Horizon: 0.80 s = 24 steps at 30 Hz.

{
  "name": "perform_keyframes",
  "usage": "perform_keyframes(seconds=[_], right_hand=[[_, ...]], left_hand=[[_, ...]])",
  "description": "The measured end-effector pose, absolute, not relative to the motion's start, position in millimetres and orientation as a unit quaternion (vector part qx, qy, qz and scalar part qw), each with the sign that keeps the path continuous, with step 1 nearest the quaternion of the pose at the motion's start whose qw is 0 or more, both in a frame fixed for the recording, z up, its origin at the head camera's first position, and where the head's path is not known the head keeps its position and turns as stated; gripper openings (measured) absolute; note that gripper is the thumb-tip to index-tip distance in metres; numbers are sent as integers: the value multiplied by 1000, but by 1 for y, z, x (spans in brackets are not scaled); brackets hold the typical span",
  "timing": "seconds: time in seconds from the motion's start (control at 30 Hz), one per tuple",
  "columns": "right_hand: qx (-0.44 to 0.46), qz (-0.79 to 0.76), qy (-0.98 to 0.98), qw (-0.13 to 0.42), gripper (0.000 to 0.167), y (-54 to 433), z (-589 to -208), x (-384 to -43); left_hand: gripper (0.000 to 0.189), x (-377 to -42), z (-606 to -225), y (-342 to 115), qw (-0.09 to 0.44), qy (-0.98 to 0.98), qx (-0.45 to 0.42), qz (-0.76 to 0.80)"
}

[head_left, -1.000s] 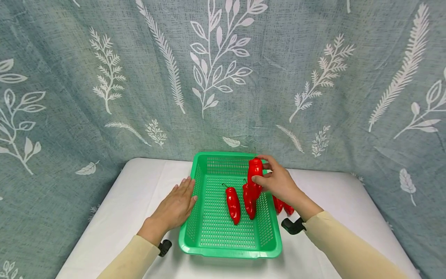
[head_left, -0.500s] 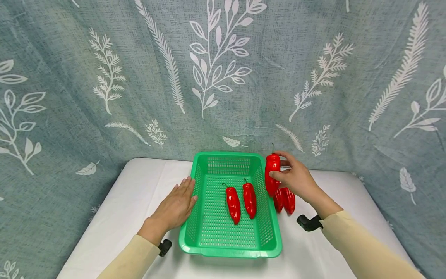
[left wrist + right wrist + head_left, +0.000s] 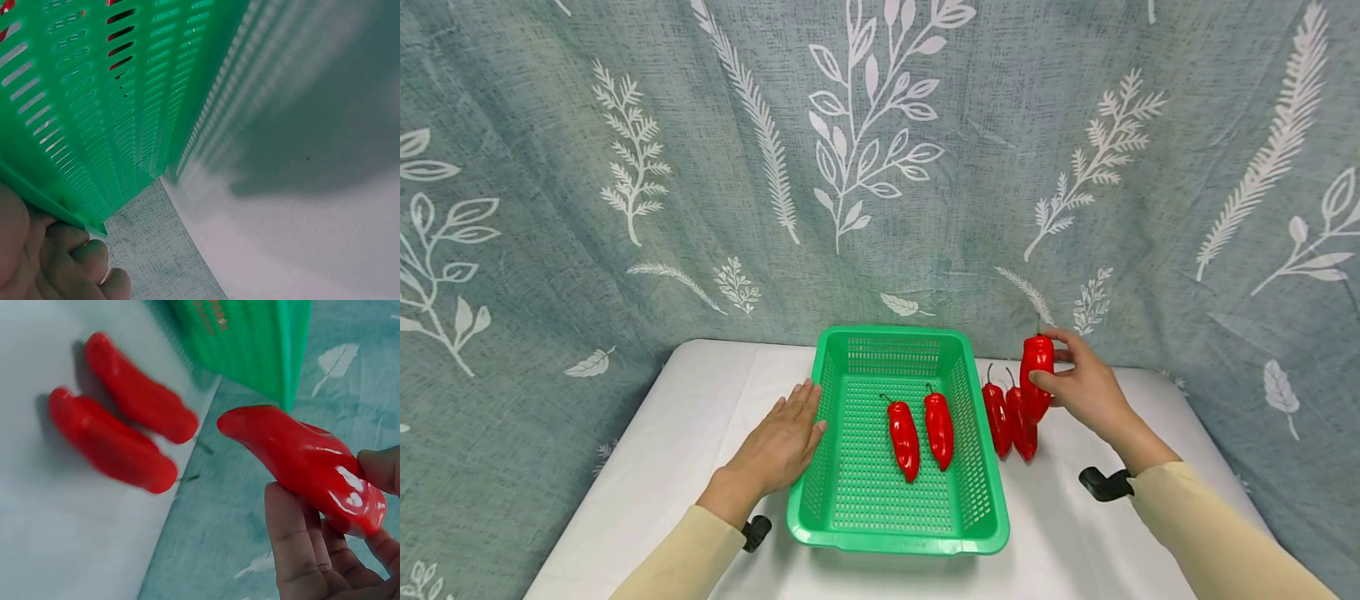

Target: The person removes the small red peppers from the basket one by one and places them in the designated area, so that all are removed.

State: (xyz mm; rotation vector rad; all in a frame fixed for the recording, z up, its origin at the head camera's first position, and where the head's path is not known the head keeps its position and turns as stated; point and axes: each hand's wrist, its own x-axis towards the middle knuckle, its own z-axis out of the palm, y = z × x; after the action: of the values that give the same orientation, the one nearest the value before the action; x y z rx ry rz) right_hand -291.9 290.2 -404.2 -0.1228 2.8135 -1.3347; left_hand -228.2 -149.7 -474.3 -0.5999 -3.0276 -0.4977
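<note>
My right hand (image 3: 1086, 387) pinches a glossy red pepper (image 3: 1037, 375) between thumb and fingers, held up right of the green basket (image 3: 898, 546). In the right wrist view the held red pepper (image 3: 312, 465) points its narrow end at the basket's corner. Two more red peppers (image 3: 997, 421) lie side by side on the table just outside the basket's right wall. Inside the basket are another two red peppers (image 3: 903, 442), with thin dark stems. Flat and straight-fingered, my left hand (image 3: 775, 442) rests against the basket's left rim; in the left wrist view its fingertips (image 3: 94, 256) show under that rim.
A white cloth (image 3: 662, 467) covers the table. Behind it hangs a grey-green curtain (image 3: 880, 275) with white leaf prints, close to the table's back edge. Dark straps (image 3: 1105, 483) sit at both wrists.
My right hand has lifted the red pepper out of the basket and carried it right, past the rim and over the peppers on the table. My left hand stays put.
</note>
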Motion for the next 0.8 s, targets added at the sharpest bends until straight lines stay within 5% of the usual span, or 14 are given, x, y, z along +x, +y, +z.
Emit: perform_keyframes(seconds=[0.8], right_hand=[[44, -366, 928, 61, 81, 331, -451, -305]], left_hand=[[65, -228, -476, -150, 8, -967, -189, -172]])
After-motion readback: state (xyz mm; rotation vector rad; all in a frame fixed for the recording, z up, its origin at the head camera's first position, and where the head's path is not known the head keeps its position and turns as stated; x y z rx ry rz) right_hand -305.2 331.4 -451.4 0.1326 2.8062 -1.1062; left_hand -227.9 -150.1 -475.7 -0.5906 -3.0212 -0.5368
